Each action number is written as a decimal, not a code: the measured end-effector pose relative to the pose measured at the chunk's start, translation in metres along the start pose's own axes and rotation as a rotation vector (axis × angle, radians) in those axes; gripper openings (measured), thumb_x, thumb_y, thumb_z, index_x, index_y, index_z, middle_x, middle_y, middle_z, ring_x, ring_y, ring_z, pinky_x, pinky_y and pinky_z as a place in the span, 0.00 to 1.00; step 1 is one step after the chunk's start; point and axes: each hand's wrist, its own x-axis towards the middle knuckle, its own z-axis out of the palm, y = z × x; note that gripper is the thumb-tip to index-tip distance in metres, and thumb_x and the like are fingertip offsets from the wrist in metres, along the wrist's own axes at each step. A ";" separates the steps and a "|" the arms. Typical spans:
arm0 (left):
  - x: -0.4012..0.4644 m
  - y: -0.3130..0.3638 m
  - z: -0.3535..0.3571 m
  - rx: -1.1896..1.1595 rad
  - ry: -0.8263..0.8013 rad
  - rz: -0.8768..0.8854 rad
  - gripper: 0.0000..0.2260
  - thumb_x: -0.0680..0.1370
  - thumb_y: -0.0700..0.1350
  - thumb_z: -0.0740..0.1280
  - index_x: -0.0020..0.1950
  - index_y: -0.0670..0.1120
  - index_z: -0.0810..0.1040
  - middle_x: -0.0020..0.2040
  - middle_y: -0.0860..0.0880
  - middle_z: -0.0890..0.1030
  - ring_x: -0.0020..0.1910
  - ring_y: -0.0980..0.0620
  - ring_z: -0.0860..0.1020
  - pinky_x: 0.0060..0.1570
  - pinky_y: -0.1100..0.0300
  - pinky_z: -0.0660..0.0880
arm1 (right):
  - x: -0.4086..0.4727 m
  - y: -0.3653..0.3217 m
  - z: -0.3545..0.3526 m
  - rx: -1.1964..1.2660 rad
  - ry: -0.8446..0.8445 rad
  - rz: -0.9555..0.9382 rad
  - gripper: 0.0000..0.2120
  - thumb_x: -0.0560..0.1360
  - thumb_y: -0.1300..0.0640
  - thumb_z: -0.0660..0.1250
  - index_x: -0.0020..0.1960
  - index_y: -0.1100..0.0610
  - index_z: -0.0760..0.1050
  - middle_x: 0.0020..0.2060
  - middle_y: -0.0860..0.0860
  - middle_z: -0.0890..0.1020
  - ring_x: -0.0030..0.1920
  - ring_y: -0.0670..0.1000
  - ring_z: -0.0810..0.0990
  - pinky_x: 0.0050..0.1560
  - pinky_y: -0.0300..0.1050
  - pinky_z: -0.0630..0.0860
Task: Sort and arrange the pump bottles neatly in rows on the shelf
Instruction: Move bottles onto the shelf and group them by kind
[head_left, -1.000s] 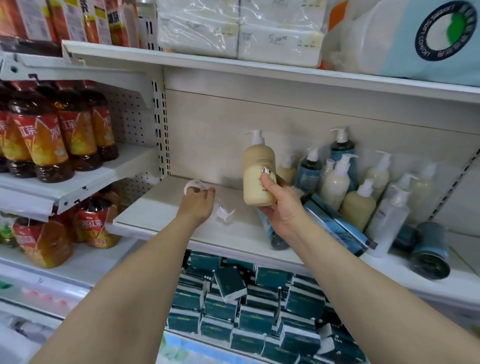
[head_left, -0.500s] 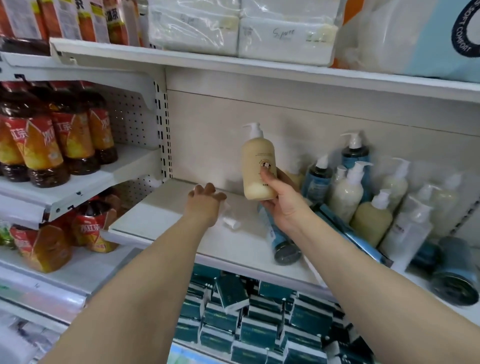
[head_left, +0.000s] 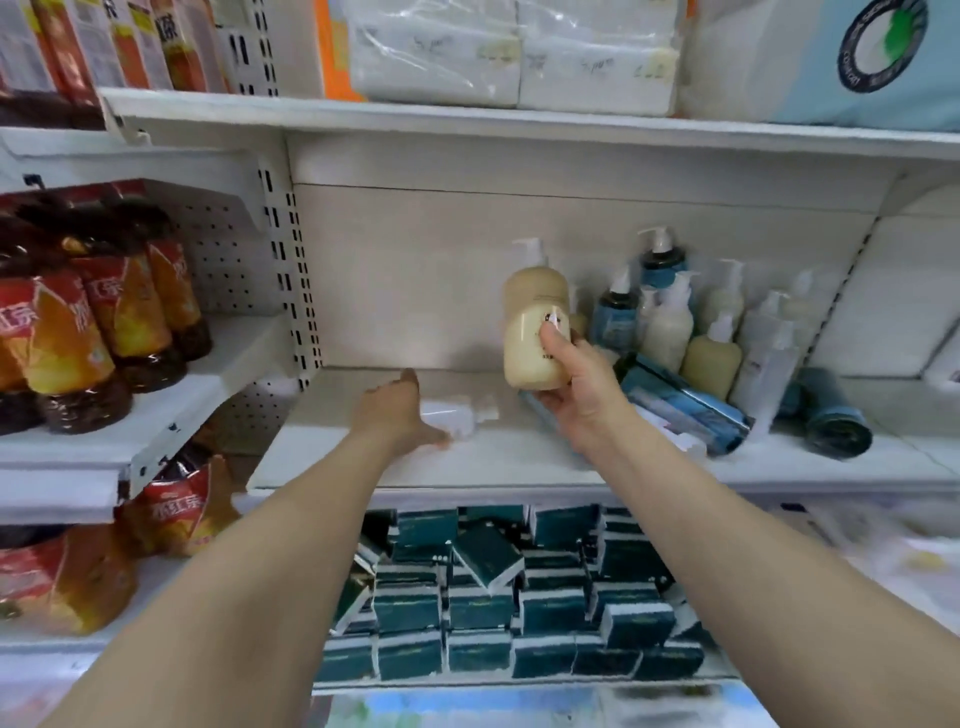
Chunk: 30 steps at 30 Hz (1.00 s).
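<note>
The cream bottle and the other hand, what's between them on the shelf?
Head view: between the left hand and the cream bottle in the right hand lie small, blurred white pieces.

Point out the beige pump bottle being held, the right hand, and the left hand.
beige pump bottle (head_left: 531, 332): head view, bottle body.
right hand (head_left: 579, 395): head view, palm side.
left hand (head_left: 397, 413): head view, back of hand.

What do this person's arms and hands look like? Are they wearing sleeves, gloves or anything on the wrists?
Both forearms are bare as far as the picture shows: no sleeve reaches into view. The left hand and the right hand have no gloves. No watch, bracelet or ring can be seen on either wrist or on the fingers that show, though the picture is slightly blurred.
</note>
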 end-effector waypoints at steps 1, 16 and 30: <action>-0.004 -0.003 0.000 -0.033 -0.010 -0.016 0.37 0.64 0.62 0.79 0.62 0.43 0.68 0.53 0.47 0.79 0.50 0.45 0.78 0.48 0.51 0.77 | -0.008 0.004 0.003 0.010 0.021 0.001 0.19 0.72 0.51 0.74 0.62 0.51 0.77 0.60 0.54 0.82 0.54 0.53 0.82 0.45 0.46 0.81; -0.053 0.012 -0.014 -1.373 -0.214 -0.293 0.26 0.78 0.67 0.61 0.52 0.43 0.77 0.48 0.41 0.84 0.42 0.43 0.83 0.47 0.50 0.81 | -0.089 0.017 0.008 0.032 0.223 -0.069 0.23 0.75 0.51 0.72 0.69 0.53 0.74 0.59 0.53 0.83 0.55 0.52 0.82 0.44 0.45 0.82; -0.091 0.147 -0.028 -1.635 -0.291 -0.118 0.26 0.73 0.61 0.72 0.62 0.44 0.76 0.51 0.43 0.84 0.46 0.43 0.84 0.51 0.43 0.82 | -0.134 -0.048 -0.064 -0.030 0.234 -0.138 0.30 0.67 0.48 0.76 0.67 0.54 0.76 0.61 0.55 0.83 0.58 0.55 0.82 0.45 0.46 0.82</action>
